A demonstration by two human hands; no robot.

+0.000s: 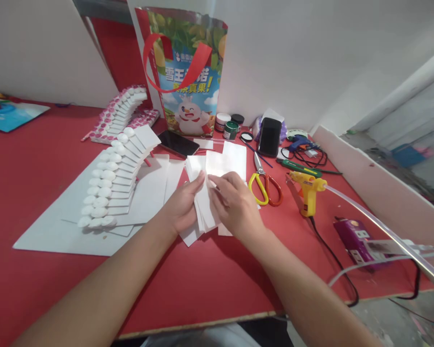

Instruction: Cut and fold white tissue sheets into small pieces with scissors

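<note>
Here, left of the scissors (264,185), the left hand (183,205) grips a fanned stack of strips (217,166); right hand (235,202) fingers pinch one. Best peel singly, keeping the fan steady.

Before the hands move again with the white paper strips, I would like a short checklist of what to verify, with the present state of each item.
1. Left hand holds the stack of white paper strips: ok.
2. Right hand touches the strips from above: ok.
3. Strips aligned: not ok, they fan out.
4. Yellow-and-red-handled scissors lie apart from both hands: ok.
5. Yellow glue gun stands away from the paper: ok; whether hot, cannot tell.
6. Black phone lies clear of the strips: ok.
</note>
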